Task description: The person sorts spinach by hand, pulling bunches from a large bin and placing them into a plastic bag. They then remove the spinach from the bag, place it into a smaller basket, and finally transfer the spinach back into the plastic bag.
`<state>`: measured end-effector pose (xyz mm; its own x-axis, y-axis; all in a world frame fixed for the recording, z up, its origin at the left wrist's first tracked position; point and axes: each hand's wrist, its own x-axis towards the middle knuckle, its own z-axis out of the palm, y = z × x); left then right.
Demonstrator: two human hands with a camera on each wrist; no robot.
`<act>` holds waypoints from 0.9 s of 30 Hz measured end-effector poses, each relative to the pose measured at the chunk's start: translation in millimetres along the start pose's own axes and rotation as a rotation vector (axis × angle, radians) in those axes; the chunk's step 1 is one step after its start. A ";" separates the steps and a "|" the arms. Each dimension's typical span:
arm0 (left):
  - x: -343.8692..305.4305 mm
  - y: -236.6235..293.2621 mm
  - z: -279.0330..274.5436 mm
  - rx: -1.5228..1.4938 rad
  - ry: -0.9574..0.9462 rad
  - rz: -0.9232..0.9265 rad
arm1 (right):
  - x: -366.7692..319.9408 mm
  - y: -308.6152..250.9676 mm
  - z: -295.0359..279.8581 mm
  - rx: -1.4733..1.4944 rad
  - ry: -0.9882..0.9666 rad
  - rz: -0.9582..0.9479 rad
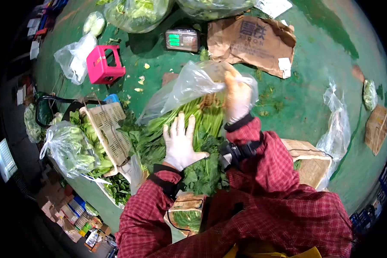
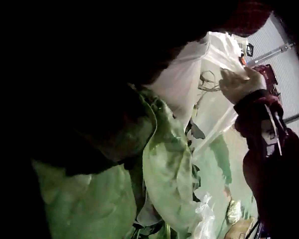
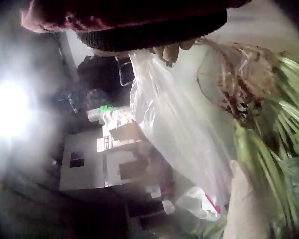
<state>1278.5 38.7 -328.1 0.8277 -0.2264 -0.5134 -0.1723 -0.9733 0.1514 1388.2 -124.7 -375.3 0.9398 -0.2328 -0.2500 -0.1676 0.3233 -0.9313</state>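
A large bunch of leafy greens (image 1: 152, 144) with pale green stems (image 1: 204, 122) and brown roots (image 3: 234, 94) lies in front of the person. My left hand (image 1: 179, 144), in a white glove, rests with fingers spread on the leaves and stems. Over the root end, my right hand (image 1: 238, 94), also gloved, grips the edge of a clear plastic bag (image 1: 189, 86). The bag drapes across the roots and part of the stems. In the left wrist view, big leaves (image 2: 169, 164) fill the foreground, and darkness hides the left hand.
A pink stool (image 1: 100, 69), a scale (image 1: 181, 41) and a flattened brown paper sack (image 1: 251, 43) lie beyond the bunch. At left are a tipped beige crate (image 1: 109, 131) and a tied bag of greens (image 1: 69, 148). An empty-looking plastic bag (image 1: 335, 124) lies at right.
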 end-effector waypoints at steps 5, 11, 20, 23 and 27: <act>33.8 -11.7 25.8 -1.000 -0.137 0.029 | -73.8 -91.4 16.5 0.585 -0.410 0.231; 67.4 -32.7 50.8 -0.758 0.157 0.154 | -133.8 -90.0 11.7 0.232 -0.966 0.123; 48.1 -58.3 44.7 -0.117 0.414 0.249 | -145.7 -87.6 22.3 -0.041 -0.660 0.057; 34.0 -50.5 35.2 -0.194 0.513 0.308 | -155.4 -82.3 19.0 0.037 -0.661 0.164; 17.8 -35.2 8.1 -0.243 0.506 0.334 | -158.7 -85.8 14.2 0.184 -0.648 0.416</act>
<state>1294.9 68.6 -349.4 0.9099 -0.4123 0.0461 -0.3872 -0.8039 0.4514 1257.6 -102.4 -252.0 0.8062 0.5027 -0.3119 -0.5450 0.4258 -0.7223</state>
